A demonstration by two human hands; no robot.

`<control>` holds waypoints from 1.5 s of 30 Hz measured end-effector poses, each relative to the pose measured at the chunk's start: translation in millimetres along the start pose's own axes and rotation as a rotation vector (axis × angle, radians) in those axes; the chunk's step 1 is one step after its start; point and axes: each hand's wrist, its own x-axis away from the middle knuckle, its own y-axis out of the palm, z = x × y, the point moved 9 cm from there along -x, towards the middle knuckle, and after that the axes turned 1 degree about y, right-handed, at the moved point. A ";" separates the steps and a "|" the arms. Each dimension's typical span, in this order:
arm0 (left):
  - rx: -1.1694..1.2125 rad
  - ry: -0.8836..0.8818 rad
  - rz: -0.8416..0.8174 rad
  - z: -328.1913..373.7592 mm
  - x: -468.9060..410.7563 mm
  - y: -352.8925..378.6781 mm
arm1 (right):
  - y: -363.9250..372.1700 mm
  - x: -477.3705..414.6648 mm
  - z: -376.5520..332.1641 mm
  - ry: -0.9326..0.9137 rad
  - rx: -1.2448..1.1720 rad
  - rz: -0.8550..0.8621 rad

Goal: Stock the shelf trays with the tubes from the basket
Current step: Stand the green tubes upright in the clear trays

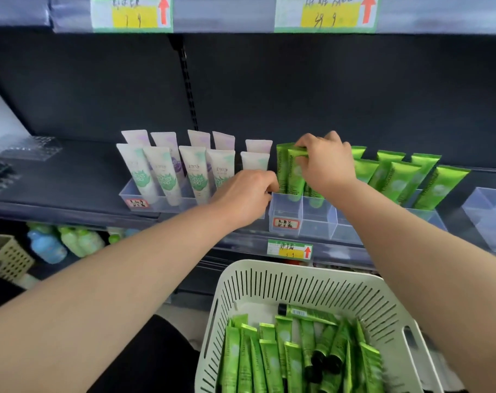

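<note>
Tray (287,206) gripped by left hand (245,195), green tube (293,173) pinched by right hand (324,163).

Lower shelf has some blue and green bottles (79,242), I think, beige perforated bin (10,260) just left, handwritten price tag (326,14) up top.

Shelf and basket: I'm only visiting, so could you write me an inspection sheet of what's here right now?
Surface: dark shelf, with a clear tray at its front edge.
Job's things: green tubes stand upright in the tray; more lie loose in the white basket.
Clutter: white tubes in the neighbouring tray.
Hands: left hand grips the clear tray's left wall; right hand pinches the top of a green tube standing in it.
Cables: nothing seen.
Surroundings: price labels on shelf edges; bottles on the shelf below; beige basket at left.
</note>
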 end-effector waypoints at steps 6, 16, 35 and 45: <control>0.008 0.005 0.011 1.7 1.2 1.1 | -9.5 -0.2 -1.6 -0.038 0.007 0.059; 0.021 0.040 -0.040 26.2 16.0 31.5 | -26.2 77.0 -5.5 -0.169 0.003 0.261; 0.138 -0.275 -0.517 -28.6 164.2 261.9 | 198.2 297.5 43.8 -0.060 0.029 -0.788; 0.202 -0.419 -0.444 -51.3 168.1 287.8 | 263.5 329.8 33.3 -0.104 0.148 -1.081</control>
